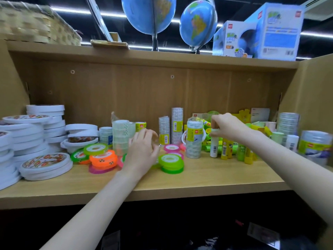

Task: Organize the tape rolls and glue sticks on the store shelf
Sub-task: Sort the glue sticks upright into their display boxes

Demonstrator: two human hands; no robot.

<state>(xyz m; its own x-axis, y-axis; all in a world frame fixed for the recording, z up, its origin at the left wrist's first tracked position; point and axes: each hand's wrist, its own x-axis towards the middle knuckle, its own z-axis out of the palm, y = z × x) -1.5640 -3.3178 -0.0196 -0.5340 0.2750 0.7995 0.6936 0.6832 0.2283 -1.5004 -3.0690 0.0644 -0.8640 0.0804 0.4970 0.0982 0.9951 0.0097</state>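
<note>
On the wooden shelf, my right hand pinches the cap of an upright white glue stick that stands among several yellow and green glue sticks. My left hand hovers with curled fingers over small coloured tape rolls: a green stack beside it and an orange stack to its left. The hand is blurred, and whether it holds anything is unclear. Wrapped towers of clear tape stand between my hands, with another tower left of my left hand.
Large white tape rolls are piled at the shelf's left end. More clear tape towers and boxes crowd the right end. The board above carries two globes, boxes and a woven basket.
</note>
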